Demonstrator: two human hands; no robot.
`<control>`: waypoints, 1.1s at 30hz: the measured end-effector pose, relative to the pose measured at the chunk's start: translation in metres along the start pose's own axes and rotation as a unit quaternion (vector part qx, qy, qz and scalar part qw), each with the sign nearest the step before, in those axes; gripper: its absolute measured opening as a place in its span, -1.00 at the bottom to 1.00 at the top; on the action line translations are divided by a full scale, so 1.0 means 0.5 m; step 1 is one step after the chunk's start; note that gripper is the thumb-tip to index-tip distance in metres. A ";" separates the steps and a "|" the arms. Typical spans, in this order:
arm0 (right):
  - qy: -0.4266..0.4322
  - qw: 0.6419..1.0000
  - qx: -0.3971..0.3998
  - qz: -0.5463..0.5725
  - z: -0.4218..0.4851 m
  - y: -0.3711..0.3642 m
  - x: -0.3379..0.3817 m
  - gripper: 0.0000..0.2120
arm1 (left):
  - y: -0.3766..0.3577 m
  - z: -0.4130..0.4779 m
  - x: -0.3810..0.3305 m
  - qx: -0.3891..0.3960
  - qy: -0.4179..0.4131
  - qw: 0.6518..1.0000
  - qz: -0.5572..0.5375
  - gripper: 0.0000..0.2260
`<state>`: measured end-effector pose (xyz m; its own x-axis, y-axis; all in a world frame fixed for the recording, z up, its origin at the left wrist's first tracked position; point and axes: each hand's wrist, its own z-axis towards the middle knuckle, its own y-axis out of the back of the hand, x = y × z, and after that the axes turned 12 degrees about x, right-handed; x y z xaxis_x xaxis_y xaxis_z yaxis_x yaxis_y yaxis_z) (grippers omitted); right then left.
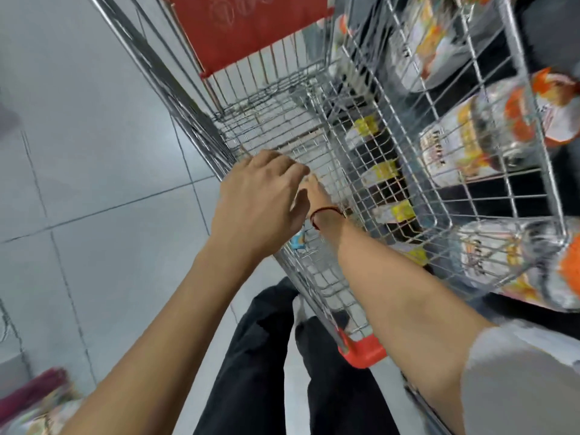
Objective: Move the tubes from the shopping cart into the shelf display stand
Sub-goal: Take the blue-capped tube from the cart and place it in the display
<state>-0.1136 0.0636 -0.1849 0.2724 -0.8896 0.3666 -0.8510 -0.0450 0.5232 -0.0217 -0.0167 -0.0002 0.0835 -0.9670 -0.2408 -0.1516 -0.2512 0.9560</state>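
The wire shopping cart (317,277) stands in front of me, its basket open from above. My left hand (260,196) hovers over the cart's left rim with fingers curled down. My right hand (315,189), a red string at its wrist, reaches into the cart and is mostly hidden under the left one. A small blue-and-white tube end (298,241) shows below my left palm inside the cart; whether either hand grips it is hidden. To the right, the wire display stand (417,196) holds a row of white-and-yellow tubes (381,174).
Upper wire baskets (489,98) on the right hold orange-and-white bottles (464,146). A red child-seat flap (251,29) closes the cart's far end. Grey tiled floor (94,152) lies to the left, with bagged goods (40,403) at the bottom left. My dark trousers are below.
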 end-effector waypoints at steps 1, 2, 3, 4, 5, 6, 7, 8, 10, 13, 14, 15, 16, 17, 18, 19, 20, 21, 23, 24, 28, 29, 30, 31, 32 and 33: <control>-0.003 1.000 -0.025 0.011 -0.001 -0.004 0.004 -0.64 | 0.000 0.000 -0.001 -0.002 0.001 1.000 0.000 -0.73; -0.008 0.999 -0.046 0.028 -0.001 -0.005 0.008 -0.69 | 0.000 -0.001 -0.002 -0.003 0.003 1.000 0.001 -0.73; -0.011 0.997 -0.062 0.041 -0.004 -0.002 0.012 -0.73 | 0.001 -0.001 -0.003 -0.005 0.004 1.000 0.001 -0.73; -0.015 0.996 -0.071 0.055 -0.009 0.006 0.013 -0.76 | 0.001 -0.002 -0.003 -0.009 0.005 1.000 0.000 -0.74; -0.017 0.995 -0.073 0.069 -0.018 0.016 0.012 -0.79 | 0.001 -0.003 -0.004 -0.013 0.006 1.000 -0.003 -0.74; -0.016 0.993 -0.074 0.088 -0.030 0.029 0.008 -0.83 | 0.001 -0.003 -0.004 -0.018 0.007 1.000 -0.006 -0.75; -0.014 0.991 -0.074 0.106 -0.046 0.042 0.003 -0.84 | 0.002 -0.003 -0.005 -0.021 0.008 1.000 -0.008 -0.76; -0.008 0.990 -0.076 0.119 -0.063 0.057 -0.005 -0.81 | 0.003 -0.002 -0.005 -0.022 0.010 1.000 -0.009 -0.78; 0.005 0.990 -0.075 0.120 -0.105 0.084 -0.025 -0.72 | 0.005 -0.001 -0.008 -0.023 0.012 1.000 -0.011 -0.82; 0.017 0.993 -0.079 0.086 -0.184 0.120 -0.053 -0.66 | 0.013 -0.001 -0.015 -0.009 0.020 1.000 -0.012 -0.84; 0.021 0.993 -0.088 0.081 -0.213 0.132 -0.063 -0.66 | 0.016 -0.001 -0.018 -0.001 0.027 1.000 -0.011 -0.85; 0.021 0.992 -0.096 0.083 -0.245 0.146 -0.072 -0.65 | 0.020 -0.001 -0.022 0.007 0.033 0.999 -0.012 -0.85; 0.020 0.990 -0.107 0.090 -0.278 0.159 -0.083 -0.63 | 0.024 -0.001 -0.028 0.013 0.037 0.999 -0.020 -0.85; 0.016 0.988 -0.122 0.096 -0.313 0.175 -0.092 -0.61 | 0.030 0.000 -0.036 0.019 0.036 0.999 -0.036 -0.84; 0.013 0.984 -0.141 0.105 -0.347 0.192 -0.103 -0.60 | 0.037 0.002 -0.048 0.022 0.031 0.998 -0.058 -0.83; 0.010 0.980 -0.161 0.115 -0.384 0.211 -0.113 -0.60 | 0.043 0.006 -0.062 0.022 0.022 0.997 -0.076 -0.81; 0.011 0.976 -0.181 0.120 -0.422 0.232 -0.123 -0.60 | 0.051 0.012 -0.081 0.020 0.007 0.996 -0.085 -0.80; 0.012 0.972 -0.202 0.121 -0.461 0.253 -0.133 -0.61 | 0.059 0.020 -0.102 0.017 -0.015 0.996 -0.089 -0.77; 0.010 0.962 -0.247 0.120 -0.547 0.295 -0.153 -0.61 | 0.077 0.044 -0.157 0.008 -0.069 0.993 -0.095 -0.72; 0.011 0.956 -0.270 0.116 -0.590 0.314 -0.160 -0.61 | 0.087 0.060 -0.184 0.001 -0.094 0.991 -0.097 -0.68; -0.016 0.922 -0.376 0.087 -0.787 0.374 -0.175 -0.62 | 0.129 0.124 -0.315 -0.032 -0.227 0.968 -0.103 -0.61; -0.024 0.912 -0.401 0.078 -0.837 0.383 -0.178 -0.63 | 0.139 0.137 -0.350 -0.039 -0.261 0.959 -0.103 -0.60; -0.032 0.902 -0.424 0.071 -0.883 0.390 -0.181 -0.65 | 0.147 0.146 -0.384 -0.042 -0.294 0.949 -0.102 -0.58; -0.041 0.893 -0.443 0.066 -0.927 0.397 -0.182 -0.66 | 0.154 0.153 -0.415 -0.043 -0.326 0.939 -0.097 -0.56; -0.051 0.884 -0.460 0.066 -0.967 0.402 -0.185 -0.67 | 0.158 0.159 -0.445 -0.043 -0.354 0.930 -0.090 -0.57; -0.062 0.875 -0.476 0.066 -1.004 0.406 -0.188 -0.67 | 0.161 0.162 -0.473 -0.042 -0.378 0.921 -0.084 -0.58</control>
<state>-0.0868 0.3663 0.2732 0.0997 -0.9034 0.4171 -0.0964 0.4085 0.9077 -0.1334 0.1881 0.1200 -0.6154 -0.6773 -0.4031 -0.1185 -0.4261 0.8969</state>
